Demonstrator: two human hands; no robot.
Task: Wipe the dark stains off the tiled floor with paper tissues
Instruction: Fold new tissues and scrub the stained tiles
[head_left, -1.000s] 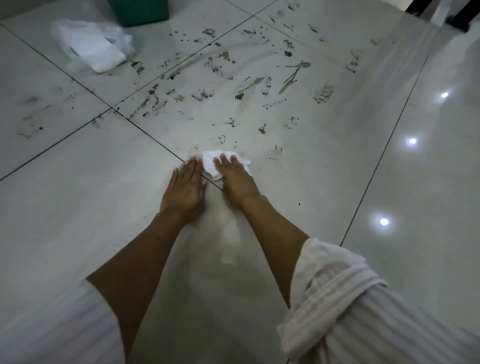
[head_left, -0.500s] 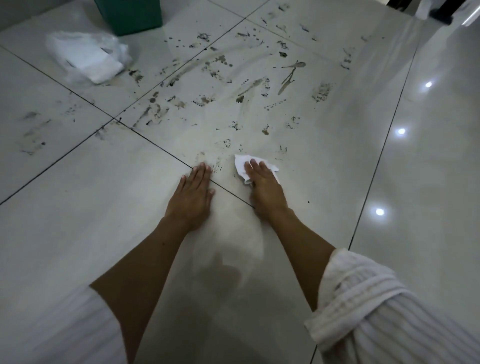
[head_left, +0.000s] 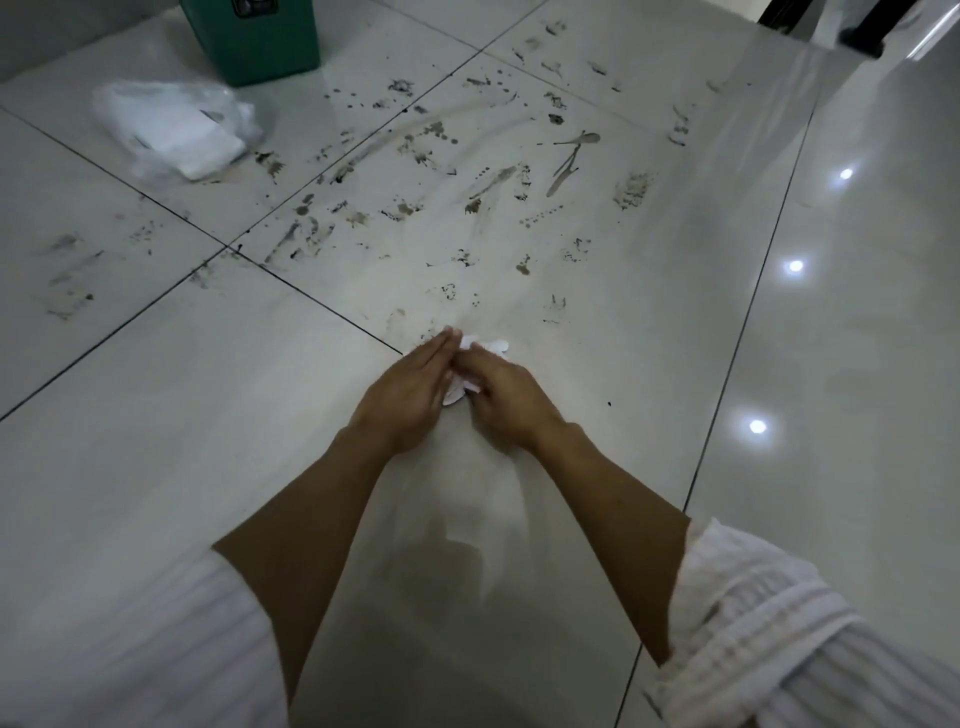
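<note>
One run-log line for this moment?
tissue between both hands | right hand grips it | left hand flat alongside | stains remain ahead

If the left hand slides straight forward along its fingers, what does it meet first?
Probably the small dark specks just past the left hand's fingertips, then more dark stains on the glossy white tiled floor; depth is uncertain.
</note>
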